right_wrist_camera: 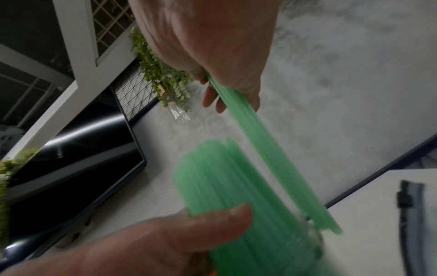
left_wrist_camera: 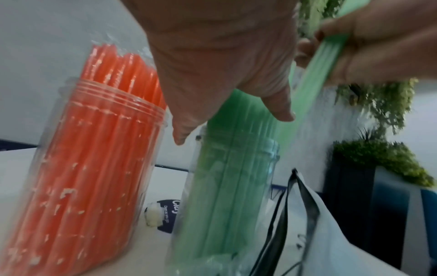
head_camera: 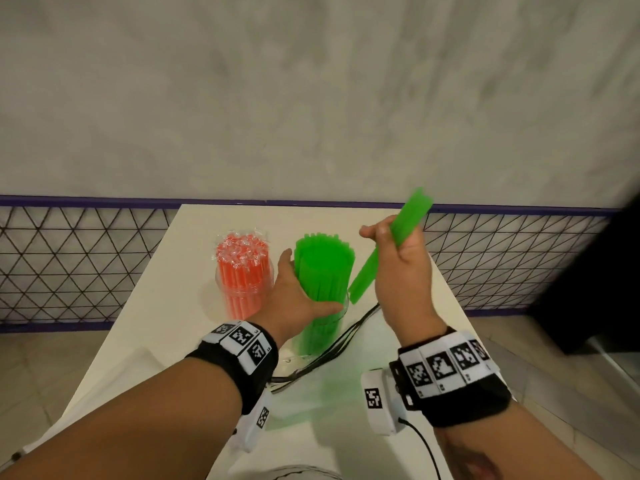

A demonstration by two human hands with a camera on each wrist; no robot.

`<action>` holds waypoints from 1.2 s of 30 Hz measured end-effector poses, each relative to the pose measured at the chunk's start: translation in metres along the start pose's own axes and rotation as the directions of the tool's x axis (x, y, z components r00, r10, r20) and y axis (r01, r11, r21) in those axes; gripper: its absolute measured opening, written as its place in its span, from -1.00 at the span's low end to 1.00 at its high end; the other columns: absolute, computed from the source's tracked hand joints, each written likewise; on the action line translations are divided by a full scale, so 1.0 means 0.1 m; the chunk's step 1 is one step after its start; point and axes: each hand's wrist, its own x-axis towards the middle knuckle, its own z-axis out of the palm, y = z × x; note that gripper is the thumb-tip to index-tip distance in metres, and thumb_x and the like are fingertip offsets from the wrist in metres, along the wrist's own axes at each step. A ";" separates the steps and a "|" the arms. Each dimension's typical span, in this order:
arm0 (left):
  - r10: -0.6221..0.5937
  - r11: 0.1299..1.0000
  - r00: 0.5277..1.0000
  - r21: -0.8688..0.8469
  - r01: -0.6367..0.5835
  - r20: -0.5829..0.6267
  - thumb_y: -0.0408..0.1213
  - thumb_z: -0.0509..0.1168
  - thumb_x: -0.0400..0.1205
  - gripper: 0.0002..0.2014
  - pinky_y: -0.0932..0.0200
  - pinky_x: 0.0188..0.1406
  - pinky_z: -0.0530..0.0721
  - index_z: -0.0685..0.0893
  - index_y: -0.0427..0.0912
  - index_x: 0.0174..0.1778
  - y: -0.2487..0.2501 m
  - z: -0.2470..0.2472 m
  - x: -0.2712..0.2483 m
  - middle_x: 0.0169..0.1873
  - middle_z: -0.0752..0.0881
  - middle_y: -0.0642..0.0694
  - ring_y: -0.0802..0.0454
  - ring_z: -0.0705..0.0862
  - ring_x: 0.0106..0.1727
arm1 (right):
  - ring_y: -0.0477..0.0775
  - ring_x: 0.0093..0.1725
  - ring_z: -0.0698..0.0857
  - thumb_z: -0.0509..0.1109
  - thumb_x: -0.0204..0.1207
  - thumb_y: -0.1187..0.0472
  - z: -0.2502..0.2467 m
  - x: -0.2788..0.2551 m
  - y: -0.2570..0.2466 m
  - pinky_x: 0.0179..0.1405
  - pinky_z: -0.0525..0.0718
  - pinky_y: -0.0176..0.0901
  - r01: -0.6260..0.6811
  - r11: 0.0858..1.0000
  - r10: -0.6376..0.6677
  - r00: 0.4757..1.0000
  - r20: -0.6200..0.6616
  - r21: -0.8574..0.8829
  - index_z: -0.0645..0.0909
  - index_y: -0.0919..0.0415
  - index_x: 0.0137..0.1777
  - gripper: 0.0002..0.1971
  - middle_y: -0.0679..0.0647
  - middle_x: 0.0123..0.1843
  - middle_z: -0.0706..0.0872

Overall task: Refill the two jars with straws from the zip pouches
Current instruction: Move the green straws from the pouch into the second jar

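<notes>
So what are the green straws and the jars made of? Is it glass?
The green straws look like thin, smooth plastic: bright, slightly see-through tubes. The jar holding them and the orange-straw jar are clear, with moulded screw-thread ridges at the rim. That suggests clear plastic, though glass cannot be ruled out from looks alone.

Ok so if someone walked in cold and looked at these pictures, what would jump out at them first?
Probably the clear plastic jar packed with bright green straws at the middle of the white table, with the left hand wrapped round the straws above its rim. Just right of it, the right hand holds a small bunch of green straws tilted beside the jar. To the left stands the clear jar of wrapped orange straws.
</notes>
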 end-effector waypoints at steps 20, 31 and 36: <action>0.016 0.984 0.999 0.177 -0.023 0.042 -0.13 0.64 0.39 -0.13 0.04 0.26 0.67 0.28 -0.07 0.53 -0.16 -0.01 0.06 0.15 0.61 0.07 0.00 0.64 0.20 | -0.03 -0.12 0.74 0.16 0.75 0.10 0.16 0.28 0.11 0.26 0.68 0.02 -0.208 0.928 0.280 0.937 -0.208 0.310 0.46 0.03 -0.05 -0.86 0.01 -0.32 0.68; 0.035 0.996 0.998 0.084 -0.040 0.055 -0.18 0.67 0.34 -0.07 0.00 0.32 0.65 0.28 -0.08 0.56 -0.26 0.01 0.08 0.23 0.62 0.06 0.04 0.63 0.28 | 0.01 -0.03 0.69 0.10 0.75 -0.03 0.32 -0.01 0.55 0.04 0.70 0.13 -0.104 0.989 0.108 0.993 0.038 -0.105 0.46 0.03 0.13 -0.81 0.09 -0.01 0.69; 0.038 0.998 0.995 0.049 -0.042 0.092 -0.04 0.68 0.28 -0.06 -0.03 0.31 0.69 0.33 -0.07 0.52 -0.32 -0.01 0.07 0.24 0.66 0.07 0.11 0.67 0.28 | 0.07 0.16 0.57 0.12 0.75 0.12 0.32 -0.21 0.85 0.26 0.57 0.19 -0.050 0.960 0.093 0.985 0.144 -0.277 0.45 0.18 0.30 -0.77 0.12 0.17 0.55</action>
